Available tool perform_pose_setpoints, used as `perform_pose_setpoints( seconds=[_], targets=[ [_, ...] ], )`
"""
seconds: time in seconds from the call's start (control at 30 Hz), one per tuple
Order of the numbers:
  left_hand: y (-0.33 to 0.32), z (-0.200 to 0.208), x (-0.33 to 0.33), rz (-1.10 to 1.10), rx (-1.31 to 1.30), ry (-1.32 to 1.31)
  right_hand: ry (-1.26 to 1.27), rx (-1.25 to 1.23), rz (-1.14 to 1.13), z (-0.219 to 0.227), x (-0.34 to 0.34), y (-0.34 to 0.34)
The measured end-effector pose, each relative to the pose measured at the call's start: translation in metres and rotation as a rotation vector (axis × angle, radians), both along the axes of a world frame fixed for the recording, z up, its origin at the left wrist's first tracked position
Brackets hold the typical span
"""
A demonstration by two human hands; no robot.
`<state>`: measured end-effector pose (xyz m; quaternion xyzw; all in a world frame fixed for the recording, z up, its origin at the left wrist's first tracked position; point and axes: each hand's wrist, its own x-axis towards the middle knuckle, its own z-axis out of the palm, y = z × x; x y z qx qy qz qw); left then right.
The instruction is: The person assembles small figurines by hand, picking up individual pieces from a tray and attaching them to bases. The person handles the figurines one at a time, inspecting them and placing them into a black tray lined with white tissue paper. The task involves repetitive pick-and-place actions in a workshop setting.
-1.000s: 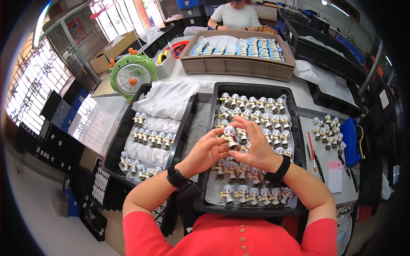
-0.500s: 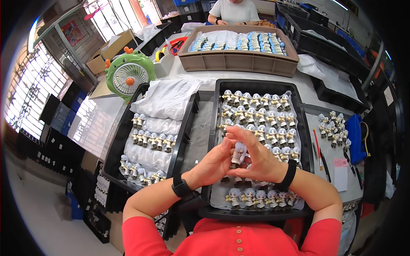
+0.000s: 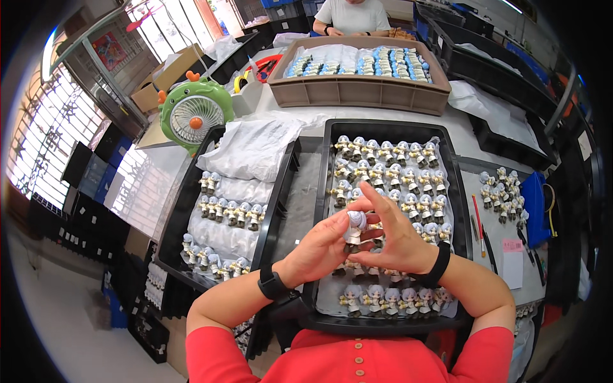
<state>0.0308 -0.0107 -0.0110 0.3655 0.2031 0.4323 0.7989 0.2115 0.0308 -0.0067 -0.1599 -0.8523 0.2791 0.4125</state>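
A: Starting large?

B: With the fuller black tray [image 3: 383, 324], middle rows [image 3: 424, 205] partly hidden. Then, beyond the tray, a brown crate [image 3: 357, 97] — small contents [image 3: 393, 67] hard to make out.

A: Over the tray?

B: Right hand [image 3: 403, 244], with index raised and other fingers curved; gripping or only touching, impossible to tell. Left hand [image 3: 317, 251], with thumb and fingertips pinched around a figurine [image 3: 355, 231].

A: Smallest, then?

B: That same figurine — upright above the tray, pale hair showing, face hard to make out.
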Motion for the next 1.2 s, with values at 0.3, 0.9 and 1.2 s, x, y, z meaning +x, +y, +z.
perform_pose_setpoints(
  seconds=[0.3, 0.9, 1.2],
  targets=[
    [0.004, -0.004, -0.004, -0.008, 0.008, 0.012, -0.001, -0.176, 0.047, -0.002, 0.003, 0.003],
    [0.005, -0.002, -0.006, -0.017, -0.114, -0.072, -0.029, -0.413, 0.033, -0.003, 0.006, 0.006],
    [0.007, -0.012, -0.005, -0.011, -0.017, -0.143, -0.082, -0.389, -0.026, -0.003, 0.006, 0.004]
  ],
)
